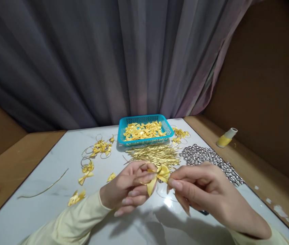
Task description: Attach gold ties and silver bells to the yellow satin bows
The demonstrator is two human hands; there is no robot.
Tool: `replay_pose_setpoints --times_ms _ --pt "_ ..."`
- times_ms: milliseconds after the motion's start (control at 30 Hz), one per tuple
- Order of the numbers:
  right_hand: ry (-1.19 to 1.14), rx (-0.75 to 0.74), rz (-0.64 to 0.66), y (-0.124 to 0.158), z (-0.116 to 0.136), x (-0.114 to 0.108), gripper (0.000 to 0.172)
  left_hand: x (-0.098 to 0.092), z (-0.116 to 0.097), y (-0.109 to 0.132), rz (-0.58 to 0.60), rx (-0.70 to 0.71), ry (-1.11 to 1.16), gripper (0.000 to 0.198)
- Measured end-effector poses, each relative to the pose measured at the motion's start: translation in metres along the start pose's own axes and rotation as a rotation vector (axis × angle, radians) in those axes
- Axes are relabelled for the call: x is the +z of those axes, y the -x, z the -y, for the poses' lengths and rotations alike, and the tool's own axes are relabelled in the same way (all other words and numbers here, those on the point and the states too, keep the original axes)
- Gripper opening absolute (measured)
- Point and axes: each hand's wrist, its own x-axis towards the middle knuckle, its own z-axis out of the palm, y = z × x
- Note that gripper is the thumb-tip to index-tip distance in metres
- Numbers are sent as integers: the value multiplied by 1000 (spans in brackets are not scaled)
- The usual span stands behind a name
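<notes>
Between both hands, above the front of the white tabletop (103, 217), is a yellow ribbon bow (163, 172) with a thin gold cord looped by it. My left hand (134, 185) pinches the bow's left side between thumb and forefinger, its other fingers loosely curled. From the right, my right hand (203, 190) is closed, thumb against forefinger, at the bow's right edge; its fingertips hide exactly what part they grip. Just beyond the hands lies a heap of gold cords (157, 154). A spread of shiny silver beads (210, 160) lies behind my right hand.
A blue basket (121, 139) of yellow bows stands at the back. Bows with looped cords (100, 148) lie left, more bows (180, 134) right of the basket. A single cord (44, 191) lies far left. A yellow-wrapped cone (226, 137) stands on the right ledge. A dark object is partly hidden under my right hand.
</notes>
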Motion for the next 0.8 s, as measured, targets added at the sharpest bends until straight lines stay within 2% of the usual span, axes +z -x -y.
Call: replay_pose_setpoints --times_ms 100,233,400,633,800 --pt "-51 53 51 2 0 -2 27 1 -1 1 10 -75 -43 9" --pt "-179 95 102 2 -2 -4 25 0 0 1 84 -120 -34 13" --pt "-214 88 108 1 -3 -4 23 -1 3 0 145 -142 133 3" --pt "-265 47 126 1 -6 -4 23 -4 8 -6 320 -199 343 9" --pt "-247 33 134 2 -7 -4 24 -4 9 -7 331 -205 398 14"
